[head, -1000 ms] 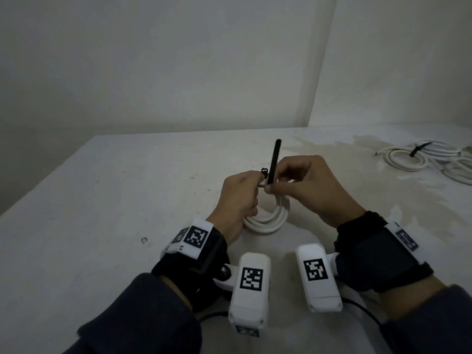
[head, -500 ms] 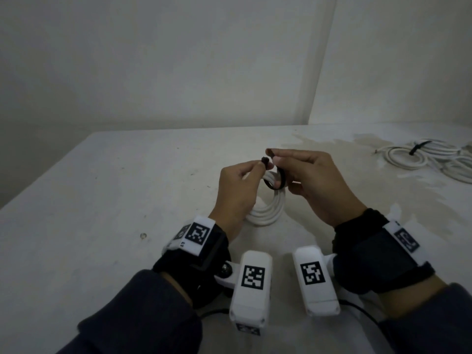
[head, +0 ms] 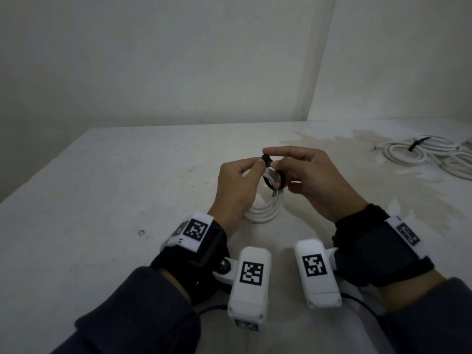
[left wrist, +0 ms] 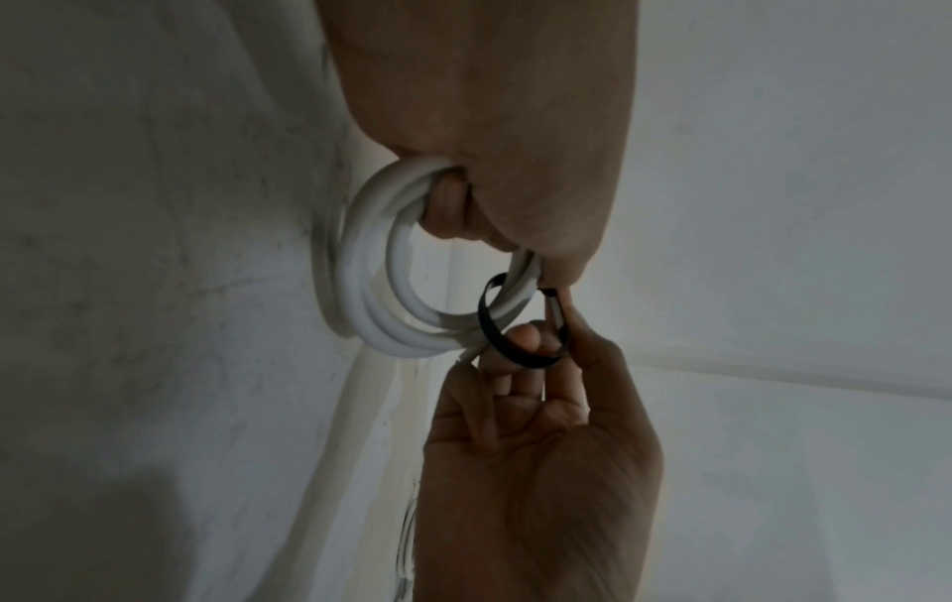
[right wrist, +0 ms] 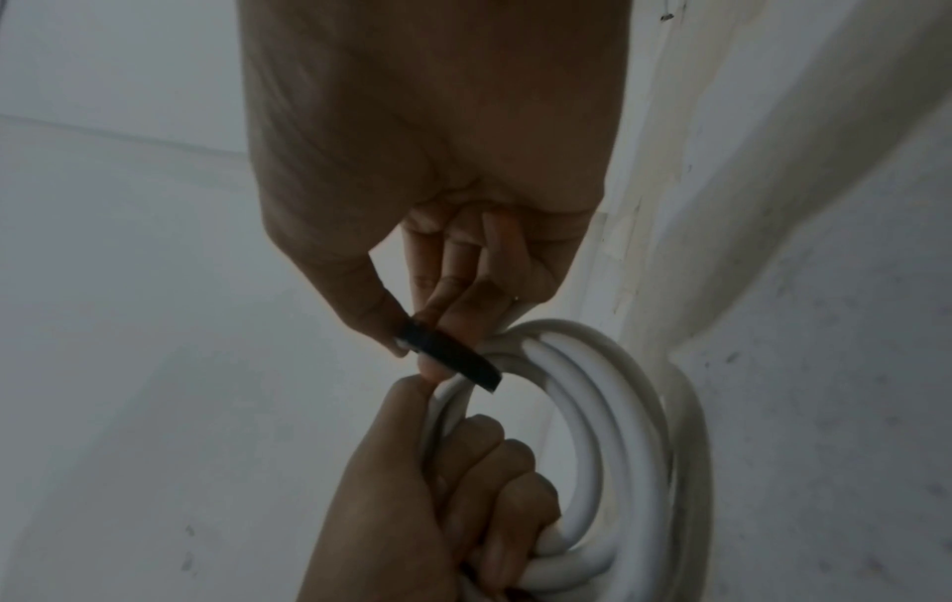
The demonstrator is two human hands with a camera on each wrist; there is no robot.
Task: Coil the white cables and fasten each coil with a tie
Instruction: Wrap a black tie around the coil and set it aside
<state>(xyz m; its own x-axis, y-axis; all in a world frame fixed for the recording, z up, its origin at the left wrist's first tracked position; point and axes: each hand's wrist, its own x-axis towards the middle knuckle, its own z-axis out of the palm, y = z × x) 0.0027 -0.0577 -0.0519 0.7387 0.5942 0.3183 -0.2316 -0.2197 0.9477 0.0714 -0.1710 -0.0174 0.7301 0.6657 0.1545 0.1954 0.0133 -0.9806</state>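
Observation:
A coil of white cable (head: pixel 265 210) stands on edge on the white table (head: pixel 102 200), held up between both hands. My left hand (head: pixel 237 180) grips the top of the coil (right wrist: pixel 592 407), fingers curled round its strands. A black tie (head: pixel 277 181) loops loosely around the strands (left wrist: pixel 412 321) near the top. My right hand (head: pixel 306 172) pinches the tie (right wrist: pixel 453 358) between thumb and fingers; in the left wrist view one fingertip pokes through the tie's loop (left wrist: pixel 520 350). The tie's head (head: pixel 267 158) sits between the two hands' fingertips.
Several white cable coils (head: pixel 434 154) lie at the back right of the table, one bound with a black tie (head: pixel 417 143). Walls meet in a corner behind the table. A stained patch (head: pixel 357 180) spreads over the table's right side.
One second ago the tie's tail stood straight up from my right hand. It has since been bent over into a loop around the strands, and both hands lifted slightly.

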